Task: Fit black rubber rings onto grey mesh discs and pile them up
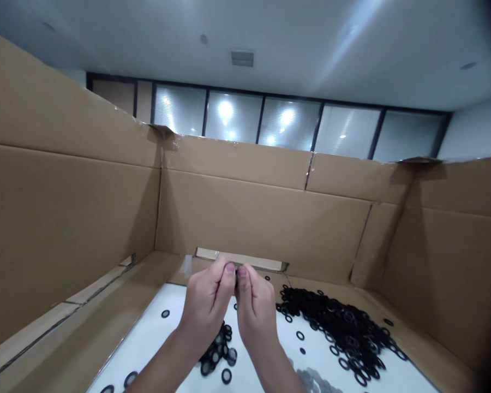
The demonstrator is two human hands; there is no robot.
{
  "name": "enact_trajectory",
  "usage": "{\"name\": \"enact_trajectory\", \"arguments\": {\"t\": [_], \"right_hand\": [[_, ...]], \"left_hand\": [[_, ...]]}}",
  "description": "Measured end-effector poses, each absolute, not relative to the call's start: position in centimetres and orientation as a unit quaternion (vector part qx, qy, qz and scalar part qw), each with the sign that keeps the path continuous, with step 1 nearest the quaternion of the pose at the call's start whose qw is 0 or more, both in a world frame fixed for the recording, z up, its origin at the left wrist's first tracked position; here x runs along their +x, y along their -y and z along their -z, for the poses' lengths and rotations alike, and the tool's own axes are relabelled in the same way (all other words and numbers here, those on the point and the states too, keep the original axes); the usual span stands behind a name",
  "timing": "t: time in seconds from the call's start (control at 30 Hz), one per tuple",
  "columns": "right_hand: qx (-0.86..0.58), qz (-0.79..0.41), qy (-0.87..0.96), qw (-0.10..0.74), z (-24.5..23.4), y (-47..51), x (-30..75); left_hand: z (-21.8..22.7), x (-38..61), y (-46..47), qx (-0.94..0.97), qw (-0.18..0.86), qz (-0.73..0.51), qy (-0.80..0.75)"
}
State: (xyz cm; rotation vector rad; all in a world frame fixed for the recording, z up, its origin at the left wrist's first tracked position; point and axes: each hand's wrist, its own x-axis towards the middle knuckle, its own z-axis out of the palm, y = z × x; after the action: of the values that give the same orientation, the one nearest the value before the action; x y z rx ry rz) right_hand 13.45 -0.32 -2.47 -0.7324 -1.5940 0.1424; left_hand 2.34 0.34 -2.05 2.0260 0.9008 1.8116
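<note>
1. In the head view, the bare left hand and the bare right hand meet above a flat white surface; the step appears to be working a small part between the thumbs.
2. To do it well, match the pressure of both thumbs, keep the part square between the fingertips, and stay over the surface so that a slip lands in plain reach.
3. Each grip is closed: fingers curled, thumb pressed down, with hardly any gap between the hands. A small dark piece seems pinched there, at the thumb tips; its shape is mostly hidden, so I cannot tell exactly what it is.
4. Below and between the wrists lies a cluster of black rings with greyish centres.
5. On the right spreads a large heap of open black rings, with thin translucent grey discs nearer, beside the right forearm.
</note>
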Motion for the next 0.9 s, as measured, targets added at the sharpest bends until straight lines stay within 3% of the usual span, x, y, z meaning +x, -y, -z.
{"name": "enact_trajectory", "arguments": {"t": [0.1, 0.2, 0.3, 0.4, 0.53, 0.77, 0.9], "right_hand": [[-0.301, -0.164, 0.692, 0.635, 2.2, 0.2, 13.8], [-0.282, -0.244, 0.667, 0.645, 2.0, 0.2, 14.2], [-0.276, -0.284, 0.642, 0.657, 2.1, 0.1, 14.6], [-0.281, -0.286, 0.639, 0.657, 2.1, 0.0, 14.9], [-0.286, -0.244, 0.679, 0.631, 1.7, 0.2, 15.2], [-0.281, -0.01, 0.758, 0.589, 1.3, 0.6, 15.5], [-0.272, 0.057, 0.776, 0.567, 1.7, 0.5, 15.7]], "left_hand": [[1.8, 1.9, -0.4, 0.702, 0.171, -0.618, -0.31], [1.3, 1.6, -0.2, 0.711, 0.283, -0.588, -0.262], [0.7, 1.6, 0.2, 0.698, 0.385, -0.557, -0.233], [0.2, 1.6, 0.4, 0.675, 0.417, -0.554, -0.254], [0.0, 1.3, 0.3, 0.667, 0.457, -0.535, -0.246], [-0.1, 0.2, -0.1, 0.679, 0.486, -0.498, -0.232], [-0.2, -0.4, 0.1, 0.679, 0.496, -0.481, -0.247]]}}
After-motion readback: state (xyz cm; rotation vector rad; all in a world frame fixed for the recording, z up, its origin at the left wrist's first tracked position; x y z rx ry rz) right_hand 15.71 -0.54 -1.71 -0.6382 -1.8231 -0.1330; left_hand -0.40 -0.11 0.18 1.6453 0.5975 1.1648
